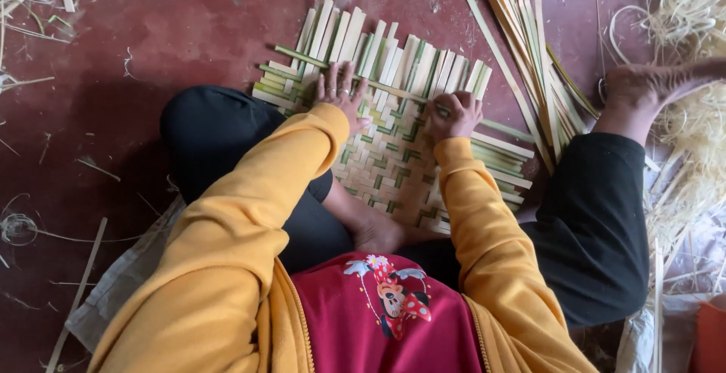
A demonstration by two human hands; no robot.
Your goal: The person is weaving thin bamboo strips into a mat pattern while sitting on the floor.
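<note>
Centrally, a woven mat (389,157) of pale and green bamboo strips lies flat on the dark red floor (174,25), between the person's bent legs in black trousers. Its near part is closely plaited, while its far edge fans out into loose upright strips. The left hand (340,94) lies spread, palm down, on the mat's far left part, fingers open and pressing on the strips rather than grasping any. The right hand (452,114) is curled at the mat's far middle, its fingers closed on one green strip (401,91) that runs crosswise over the uprights. Both sleeves are mustard yellow over a red top. To the right, a bundle of long loose strips (525,48) lies slanting from far to near, touching the mat's right edge. A bare foot (650,85) rests beyond it, beside a heap of pale curly shavings (692,138). At the near right corner shows part of an orange container (711,335); its contents cannot be seen. Stray slivers scatter over the floor on the left.
</note>
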